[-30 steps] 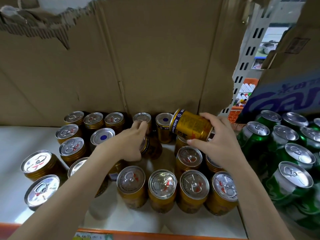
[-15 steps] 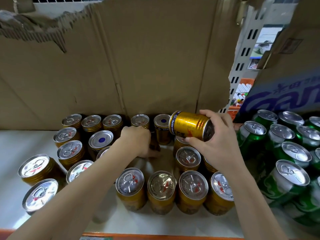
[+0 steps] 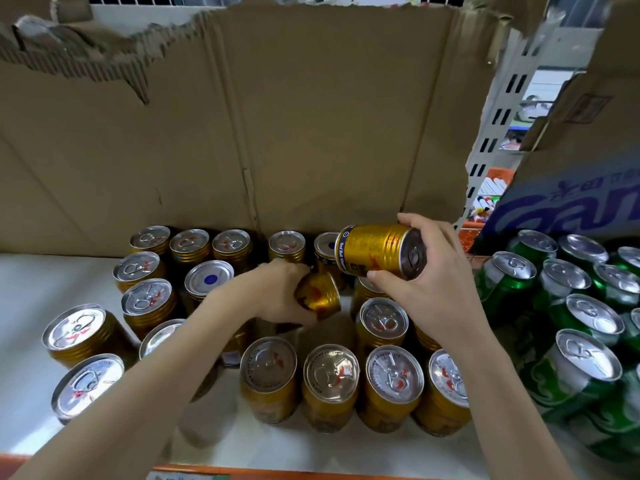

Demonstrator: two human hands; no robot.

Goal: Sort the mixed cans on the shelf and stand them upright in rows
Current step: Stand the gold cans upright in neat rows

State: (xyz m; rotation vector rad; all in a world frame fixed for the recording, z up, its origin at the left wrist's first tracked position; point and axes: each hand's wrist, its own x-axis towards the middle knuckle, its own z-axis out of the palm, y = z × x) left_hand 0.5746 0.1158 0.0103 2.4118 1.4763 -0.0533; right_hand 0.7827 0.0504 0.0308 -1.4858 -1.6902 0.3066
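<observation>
Standing upright along the front edge of the shelf (image 3: 31, 271) is a row of four gold cans (image 3: 330, 386), lids up; further gold cans stand upright along the back edge against the cardboard backing (image 3: 311, 116) and toward the left end, though their spacing looks loose rather than in true rows; two of them, one being the blue-dot can (image 3: 210, 279), show a plain end with a blue dot, which suggests they stand upside down. The green cans (image 3: 512, 271) are grouped at the right end, apart from the gold, several of them leaning. Two gold cans remain unplaced: the right hand (image 3: 433, 289) grips a held gold can (image 3: 377, 251) on its side above the middle of the shelf; the left hand (image 3: 273, 296) closes round a tilted gold can (image 3: 317, 295) low among the others. In my judgement the sorting by kind is largely done; straightening rows and seating these two is left.
</observation>
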